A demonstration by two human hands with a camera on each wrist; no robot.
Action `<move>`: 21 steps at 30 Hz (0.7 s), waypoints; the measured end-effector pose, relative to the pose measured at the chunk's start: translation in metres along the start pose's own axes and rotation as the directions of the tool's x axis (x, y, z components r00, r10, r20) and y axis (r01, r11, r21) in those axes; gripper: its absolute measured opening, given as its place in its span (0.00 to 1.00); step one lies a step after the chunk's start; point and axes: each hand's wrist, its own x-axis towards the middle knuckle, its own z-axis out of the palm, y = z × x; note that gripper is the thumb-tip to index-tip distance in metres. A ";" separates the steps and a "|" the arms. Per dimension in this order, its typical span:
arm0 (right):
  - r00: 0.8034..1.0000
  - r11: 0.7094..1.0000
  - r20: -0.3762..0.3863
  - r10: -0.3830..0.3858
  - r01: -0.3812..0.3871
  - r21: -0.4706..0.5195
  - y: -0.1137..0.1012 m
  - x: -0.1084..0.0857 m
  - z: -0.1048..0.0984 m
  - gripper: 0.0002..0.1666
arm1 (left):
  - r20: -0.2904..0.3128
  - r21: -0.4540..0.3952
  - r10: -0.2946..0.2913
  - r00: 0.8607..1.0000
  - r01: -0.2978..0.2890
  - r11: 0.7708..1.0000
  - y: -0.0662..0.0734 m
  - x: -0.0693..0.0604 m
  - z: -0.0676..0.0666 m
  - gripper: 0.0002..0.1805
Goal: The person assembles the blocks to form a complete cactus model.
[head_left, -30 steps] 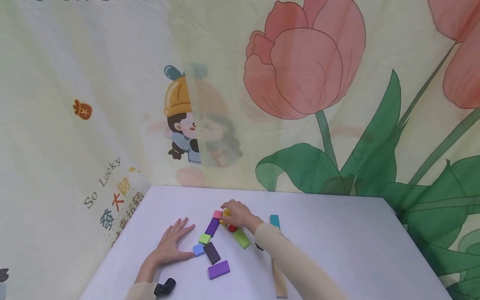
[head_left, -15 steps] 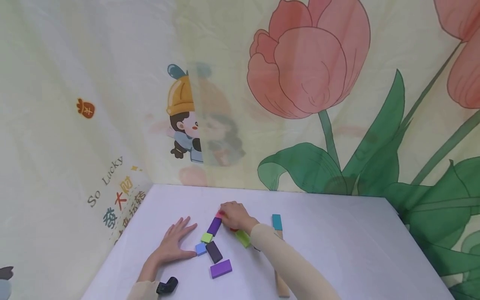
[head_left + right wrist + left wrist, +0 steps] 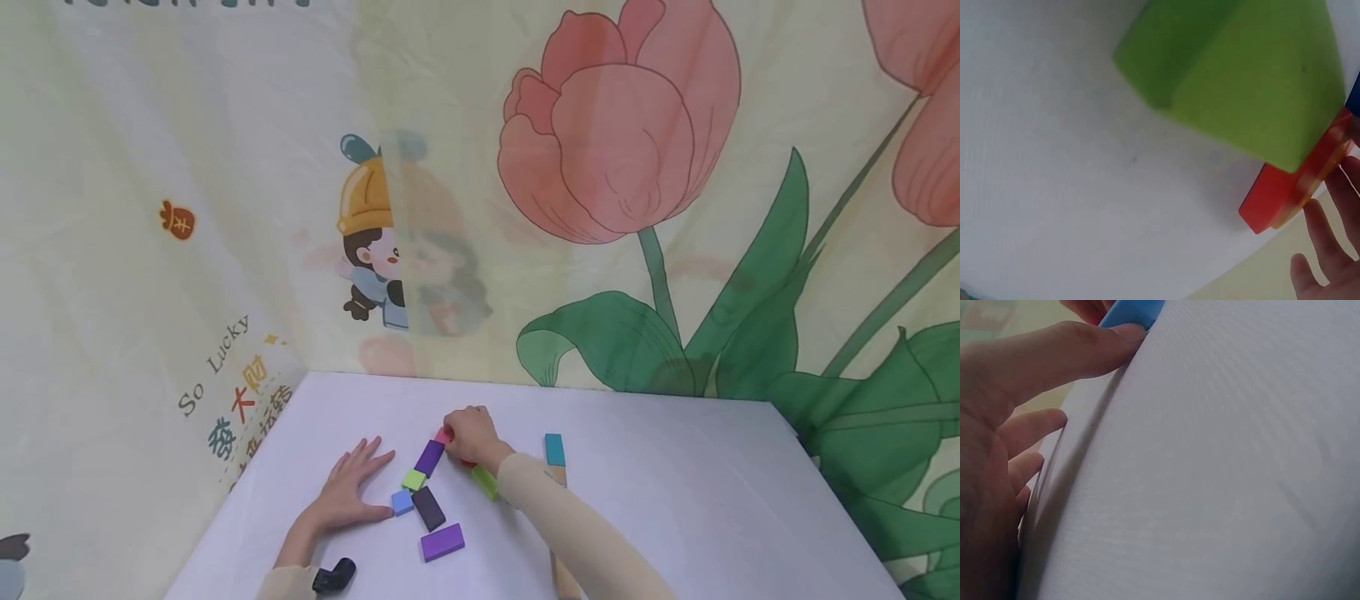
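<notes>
In the head view my left hand [image 3: 343, 490] rests on the white table with fingers spread and thumb tip against a small blue block [image 3: 402, 502]. The left wrist view shows that thumb touching the blue block [image 3: 1135, 312]. My right hand [image 3: 472, 435] reaches over the far end of a bent row of blocks, with curled fingers. In the right wrist view its fingers [image 3: 1329, 234] hold a yellow-orange block [image 3: 1302, 195] alongside a red block [image 3: 1267, 199]. A pink block [image 3: 443, 435] and a dark purple block [image 3: 430, 458] lie beside this hand. A green block [image 3: 484, 482] extends beneath its wrist.
A lime block [image 3: 414, 480], a black block [image 3: 429, 508] and a purple block [image 3: 442, 542] lie near the blue one. A teal block [image 3: 554, 449] and a wooden strip [image 3: 566, 579] lie under or beside the right sleeve. A printed curtain [image 3: 450, 358] hangs behind the table.
My right hand has closed in over the yellow block, which showed beside the pink one a second ago and is now hidden in the head view. The left hand stays put.
</notes>
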 end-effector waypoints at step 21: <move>0.992 0.919 -0.011 0.126 -0.113 0.379 0.022 -0.003 -0.026 0.26 | -0.021 0.004 0.030 0.999 -0.030 1.000 0.000 -0.002 0.000 0.52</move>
